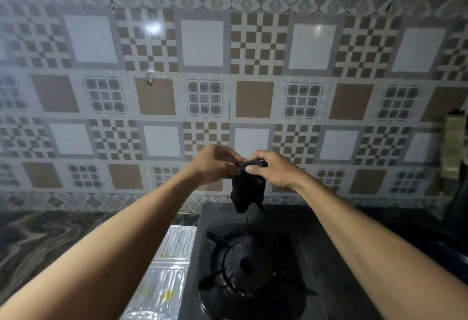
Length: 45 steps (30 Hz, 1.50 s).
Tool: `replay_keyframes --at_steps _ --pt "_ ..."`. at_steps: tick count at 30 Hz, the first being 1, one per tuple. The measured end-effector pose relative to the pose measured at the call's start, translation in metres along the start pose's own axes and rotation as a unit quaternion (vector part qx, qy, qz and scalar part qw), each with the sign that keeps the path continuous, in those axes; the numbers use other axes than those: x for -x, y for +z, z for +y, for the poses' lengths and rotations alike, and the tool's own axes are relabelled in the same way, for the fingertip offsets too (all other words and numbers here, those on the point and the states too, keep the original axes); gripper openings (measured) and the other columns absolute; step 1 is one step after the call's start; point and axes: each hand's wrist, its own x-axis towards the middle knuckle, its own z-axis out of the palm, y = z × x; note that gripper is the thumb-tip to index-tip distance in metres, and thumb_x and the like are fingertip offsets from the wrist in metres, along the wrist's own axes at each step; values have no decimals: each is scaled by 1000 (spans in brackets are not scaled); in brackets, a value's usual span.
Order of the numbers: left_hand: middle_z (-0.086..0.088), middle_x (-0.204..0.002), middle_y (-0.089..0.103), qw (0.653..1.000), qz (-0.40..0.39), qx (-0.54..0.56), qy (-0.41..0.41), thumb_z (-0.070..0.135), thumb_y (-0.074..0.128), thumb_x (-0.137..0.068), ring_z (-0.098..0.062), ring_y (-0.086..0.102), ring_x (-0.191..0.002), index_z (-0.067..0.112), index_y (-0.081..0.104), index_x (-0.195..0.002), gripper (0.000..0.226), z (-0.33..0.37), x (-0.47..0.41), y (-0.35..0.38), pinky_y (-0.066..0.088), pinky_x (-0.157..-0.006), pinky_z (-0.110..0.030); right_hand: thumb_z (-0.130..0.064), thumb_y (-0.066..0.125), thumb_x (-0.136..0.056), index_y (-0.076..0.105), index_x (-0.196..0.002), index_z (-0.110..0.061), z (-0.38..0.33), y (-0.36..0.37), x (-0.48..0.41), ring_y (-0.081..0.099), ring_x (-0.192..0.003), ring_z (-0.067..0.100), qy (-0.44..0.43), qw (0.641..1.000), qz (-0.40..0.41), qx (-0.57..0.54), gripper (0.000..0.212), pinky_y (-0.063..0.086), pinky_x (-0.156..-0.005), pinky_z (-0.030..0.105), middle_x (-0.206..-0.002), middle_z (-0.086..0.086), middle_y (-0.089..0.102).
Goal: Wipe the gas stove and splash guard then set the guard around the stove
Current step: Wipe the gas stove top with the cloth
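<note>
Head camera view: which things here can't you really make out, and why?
Head view only:
- dark cloth: top edge hidden inside the fingers of the left hand and right hand.
- gas stove: front cut off by the bottom edge; very dim.
- splash guard: partly hidden by the left forearm, cut off below.
- hanging thing at the right edge: cut off, too dim to identify.

Bare forearms; bare left hand, right hand.
</note>
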Motion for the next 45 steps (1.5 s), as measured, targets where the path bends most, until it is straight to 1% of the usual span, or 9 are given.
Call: replay_keyframes --at_steps 8,14,17,23,26,30,35,40,45 --pt "-5 -76 73 998 4 -54 -31 -11 73 -81 -20 68 -71 0 72 -92 16 -44 -30 21 60 -70 -30 -20 72 -89 72 -91 -12 43 2 -16 65 -85 21 47 999 -9 22 9 45 -71 31 -87 7 70" --pt "-4 -116 73 948 30 -316 -27 15 72 -89 -13 65 -96 12 74 -114 25 -87 -35 13 48 -88 -26 -22 65 -89 66 -95 -12 54 16 -34 63 -83 26 97 966 12 238 12 53 -69 35 -89 3 64" --pt "-3 -129 67 911 24 -408 -57 23 62 -96 -19 64 -111 17 68 -126 31 -119 -27 2 46 -98 -30 -19 62 -90 57 -77 -12 56 44 -39 62 -68 25 109 951 32 287 15 47 -54 31 -76 5 61" --pt "-5 -138 60 876 -40 -475 -75 37 45 -101 -29 58 -122 28 54 -140 40 -157 -8 -8 44 -104 -43 -60 72 -79 39 -60 -29 54 90 -50 47 -57 14 103 976 -45 187 50 41 -57 28 -61 -9 44" --pt "-7 -152 47 867 -81 -487 -67 38 39 -103 -31 51 -132 29 37 -152 50 -172 -2 -12 37 -113 -42 -54 71 -83 72 -91 -25 71 89 -56 65 -92 20 61 971 -103 205 30 52 -80 33 -96 -2 70" --pt "-4 -166 8 839 -107 -530 -60 46 24 -105 -26 10 -153 17 9 -160 63 -186 0 -13 14 -123 -48 -37 70 -90 59 -136 -29 93 85 -51 46 -133 19 0 962 -193 195 47 34 -105 28 -145 -4 53" --pt "-5 -167 -1 829 -108 -546 -57 45 19 -106 -23 0 -154 15 2 -159 64 -188 6 -10 0 -123 -49 -38 70 -90 34 -152 -33 109 94 -50 37 -142 20 -8 966 -187 180 71 33 -114 36 -156 -5 38" --pt "-8 -166 -4 830 -107 -546 -29 45 16 -105 -20 -2 -153 10 -2 -158 66 -190 9 -11 -3 -124 -43 -42 71 -88 47 -145 -35 118 86 -51 40 -140 18 -31 968 -191 162 62 34 -114 38 -152 -6 44" --pt "-8 -165 -5 827 -109 -551 -30 46 16 -105 -19 -3 -153 9 -2 -158 67 -192 5 -12 -5 -123 -40 -42 48 -102 29 -152 -40 115 98 -61 12 -150 16 -36 930 -307 199 53 14 -122 41 -164 -10 6"
